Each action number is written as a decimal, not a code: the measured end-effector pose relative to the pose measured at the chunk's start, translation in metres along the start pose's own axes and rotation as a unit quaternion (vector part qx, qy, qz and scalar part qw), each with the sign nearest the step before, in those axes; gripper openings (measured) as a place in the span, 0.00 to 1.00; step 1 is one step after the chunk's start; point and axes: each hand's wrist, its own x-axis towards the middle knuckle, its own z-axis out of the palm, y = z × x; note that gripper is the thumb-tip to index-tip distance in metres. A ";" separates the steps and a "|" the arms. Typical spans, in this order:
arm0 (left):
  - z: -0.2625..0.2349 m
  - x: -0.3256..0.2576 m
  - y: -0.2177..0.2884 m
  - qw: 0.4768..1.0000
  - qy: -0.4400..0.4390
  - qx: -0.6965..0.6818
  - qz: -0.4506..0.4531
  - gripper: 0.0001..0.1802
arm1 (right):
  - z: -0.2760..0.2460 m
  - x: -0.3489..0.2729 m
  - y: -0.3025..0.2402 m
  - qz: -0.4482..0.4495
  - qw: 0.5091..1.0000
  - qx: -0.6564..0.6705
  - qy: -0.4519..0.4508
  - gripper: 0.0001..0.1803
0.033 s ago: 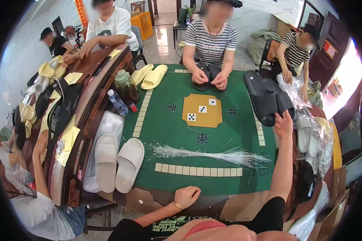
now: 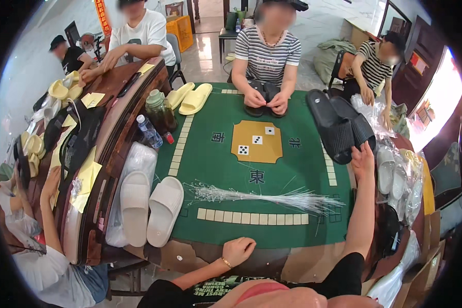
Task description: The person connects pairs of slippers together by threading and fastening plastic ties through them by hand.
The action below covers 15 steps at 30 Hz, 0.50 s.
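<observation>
My right hand point(image 2: 363, 161) grips the near end of a pair of black slippers point(image 2: 339, 126) at the table's right side, thumb and fingers at the toe edge. Loosely curled, with nothing visible in it, my left hand point(image 2: 238, 250) rests at the near table edge. Between my arms a bundle of thin white plastic ties point(image 2: 262, 197) lies across the green mat point(image 2: 205, 159). Across the table, a co-worker's hands point(image 2: 266, 101) work at the straps of another black slipper pair point(image 2: 262, 88); what their fingers pinch is too small to make out.
White slippers point(image 2: 165, 211) stand at the left beside a clear plastic bag point(image 2: 141, 161). Beyond them are a water bottle point(image 2: 149, 132), a dark jar point(image 2: 161, 113) and yellow slippers point(image 2: 195, 99). Bagged slippers point(image 2: 395, 172) lie at the right. Other people sit around.
The black slippers at my right hand have shifted slightly left. The co-worker's hands opposite have moved a little closer together. My left hand stays in place.
</observation>
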 end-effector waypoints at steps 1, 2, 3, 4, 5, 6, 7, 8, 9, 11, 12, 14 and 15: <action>0.000 -0.001 0.001 1.000 0.011 -0.028 -0.002 0.04 | 0.002 -0.015 -0.009 0.001 0.999 -0.045 -0.008 0.12; -0.001 -0.002 0.003 0.998 0.023 -0.057 -0.004 0.04 | -0.001 -0.027 -0.017 0.004 0.997 -0.069 -0.015 0.12; -0.004 -0.002 0.004 0.997 0.020 -0.073 -0.021 0.05 | -0.001 -0.038 -0.025 0.008 0.995 -0.096 -0.022 0.12; -0.007 -0.006 0.000 0.990 0.032 -0.124 -0.056 0.05 | 0.021 -0.054 -0.017 0.000 0.991 -0.137 0.008 0.13; -0.007 -0.008 -0.001 0.979 0.041 -0.181 -0.085 0.06 | 0.017 -0.056 -0.013 -0.046 0.980 -0.180 0.070 0.13; -0.009 -0.009 -0.003 0.971 0.043 -0.214 -0.100 0.06 | 0.013 -0.058 -0.008 -0.092 0.962 -0.223 0.128 0.13; -0.016 -0.014 -0.006 0.965 0.068 -0.227 -0.114 0.06 | 0.043 -0.078 0.000 -0.092 0.919 -0.370 0.097 0.14; -0.019 -0.016 -0.005 0.958 0.085 -0.249 -0.117 0.07 | 0.028 -0.085 -0.003 -0.050 0.912 -0.394 0.106 0.13; -0.024 -0.018 -0.005 0.952 0.104 -0.263 -0.116 0.07 | 0.039 -0.099 0.007 -0.015 0.904 -0.428 0.023 0.12; -0.039 -0.017 -0.005 0.950 0.116 -0.267 -0.115 0.07 | 0.050 -0.106 0.019 0.128 0.807 -0.533 -0.220 0.13; -0.046 -0.020 -0.010 0.943 0.113 -0.284 -0.135 0.05 | 0.082 -0.120 0.042 0.190 0.752 -0.600 -0.199 0.14; -0.060 -0.015 -0.020 0.920 0.150 -0.344 -0.112 0.05 | 0.111 -0.124 0.080 0.253 0.635 -0.664 -0.304 0.14; -0.084 -0.011 -0.018 0.846 0.041 -0.499 -0.183 0.13 | 0.108 -0.120 0.101 0.244 0.607 -0.683 -0.324 0.16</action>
